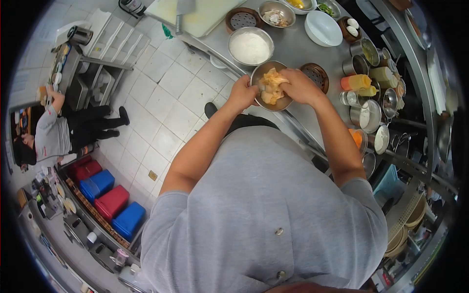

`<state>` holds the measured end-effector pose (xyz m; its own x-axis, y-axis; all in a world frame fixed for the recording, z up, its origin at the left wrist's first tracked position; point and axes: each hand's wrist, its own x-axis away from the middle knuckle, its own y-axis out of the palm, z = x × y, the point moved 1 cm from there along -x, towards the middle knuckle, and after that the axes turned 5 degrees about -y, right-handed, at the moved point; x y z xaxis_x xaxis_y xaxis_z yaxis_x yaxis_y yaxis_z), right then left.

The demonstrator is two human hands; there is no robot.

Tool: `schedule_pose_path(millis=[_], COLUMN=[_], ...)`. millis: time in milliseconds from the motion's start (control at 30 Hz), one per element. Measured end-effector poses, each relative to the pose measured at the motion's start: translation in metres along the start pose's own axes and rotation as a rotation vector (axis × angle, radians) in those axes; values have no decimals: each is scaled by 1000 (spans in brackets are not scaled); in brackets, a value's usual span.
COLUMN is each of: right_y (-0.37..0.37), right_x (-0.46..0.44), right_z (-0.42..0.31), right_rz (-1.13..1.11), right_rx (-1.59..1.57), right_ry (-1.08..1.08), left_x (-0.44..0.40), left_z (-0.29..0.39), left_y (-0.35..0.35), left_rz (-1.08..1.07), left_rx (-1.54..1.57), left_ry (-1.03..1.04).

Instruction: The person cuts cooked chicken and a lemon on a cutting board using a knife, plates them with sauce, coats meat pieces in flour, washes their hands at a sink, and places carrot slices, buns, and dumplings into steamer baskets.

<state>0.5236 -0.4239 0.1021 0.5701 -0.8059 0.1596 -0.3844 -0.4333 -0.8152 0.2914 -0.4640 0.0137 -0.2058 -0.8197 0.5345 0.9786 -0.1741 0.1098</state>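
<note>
A metal bowl (285, 103) sits at the front edge of the steel counter (305, 117) with pale orange, wet-looking pieces (271, 84) inside. My left hand (243, 94) grips the bowl's left rim, thumb at the edge. On the right, my right hand (298, 86) reaches over the rim with its fingers closed on some of the orange pieces. Just behind stands a metal bowl of white powder (250, 46). A round wooden holder with a perforated metal plate (314, 77) is beside my right hand.
Behind are a cutting board (210, 14) with a cleaver (184, 7), a white bowl (323, 29) and eggs (351, 27). Squeeze bottles (355, 82) and metal containers line the right. A co-worker (53, 134) stands far left near blue and red bins (112, 201).
</note>
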Motion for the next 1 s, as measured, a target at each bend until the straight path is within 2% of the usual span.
schedule_pose_path(millis=[33,100,133,200,333,400,433,500,533,600,733,800,933,1000], right_y=[-2,-16,-21,-31,-48,-42,-37,-21,-7,20,25,17,32,30], right_x=[0,-5,-10,-25,-81,-122,-135,-159,-168,-181,-184,-188,-183,-184], right_z=[-2,-12,-16,-19,-20,-1,1,1,1,1,-12,-6,-2,-8], right_rz=[-9,-104,-113,-148,5,-50,-50,-3,-5,2,-157,-96,61,-106], right_rx=[1,-326,-324,-748,-793,-483,-485,60,59,383,333,196,318,307], right_ry=[-10,82,76,247,190,139,134,84,82,108,28,28,-69,-210], left_x=[4,9,14,21,28,38,39,41,43,52,67,70,72,68], left_z=[1,0,-1,-3,-9,-2,-3,-7,-8,-8,-5,-8,-9,-13], left_y=[-6,-15,-18,-24,-41,-48,-54,-68,-75,-86,-103,-110,-110,-108], left_rz=[11,-2,6,30,50,73,78,115,118,144,255,300,363,366], left_rx=[8,27,34,58,46,55,53,-24,-23,52,103,132,168,175], left_ry=[-1,-29,-30,-29,-28,-22,-21,-35,-37,-48,-62,-60,-36,-31])
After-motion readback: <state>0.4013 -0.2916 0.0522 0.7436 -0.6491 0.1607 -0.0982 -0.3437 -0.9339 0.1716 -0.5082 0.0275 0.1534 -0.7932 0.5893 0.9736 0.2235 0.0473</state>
